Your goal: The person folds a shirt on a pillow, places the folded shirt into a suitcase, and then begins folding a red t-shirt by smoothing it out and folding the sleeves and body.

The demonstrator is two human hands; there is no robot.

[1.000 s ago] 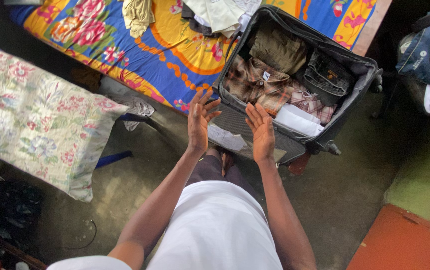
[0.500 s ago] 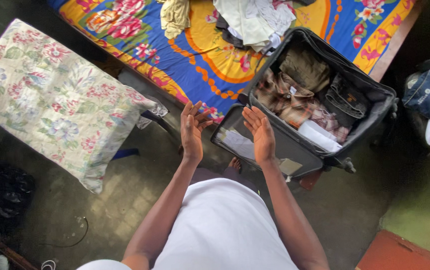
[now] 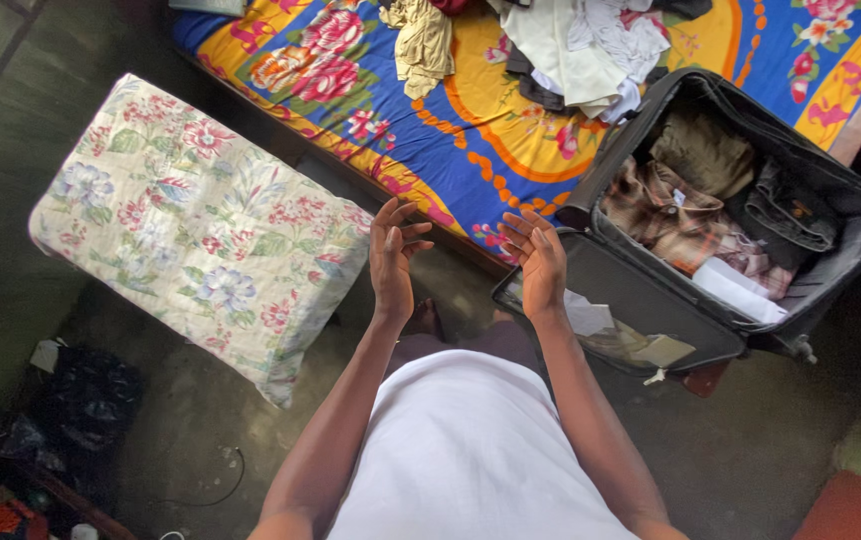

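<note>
— What's changed for you in the last second?

— Your view has swung left. The suitcase (image 3: 740,240) has slid from the middle toward the right edge of the frame, and the floral cushion (image 3: 205,225) now fills the left centre. Your hands have stayed raised in front of you throughout, so nothing has been picked up or put down.

— And your fingers?

— Your left hand (image 3: 391,258) and right hand (image 3: 538,262) are both released, fingers spread, palms half facing each other, grasping nothing. The right hand hangs over the near corner of the suitcase lid (image 3: 630,315); the left is over the gap between cushion and bed (image 3: 450,130).

— What's in the case?

— Folded clothes: a plaid shirt (image 3: 665,215), a dark pair of jeans (image 3: 785,215), an olive garment (image 3: 705,150) and something white (image 3: 735,290). The lid pocket holds papers (image 3: 590,318). More loose clothes (image 3: 570,45) lie on the bed, upper centre.
</note>
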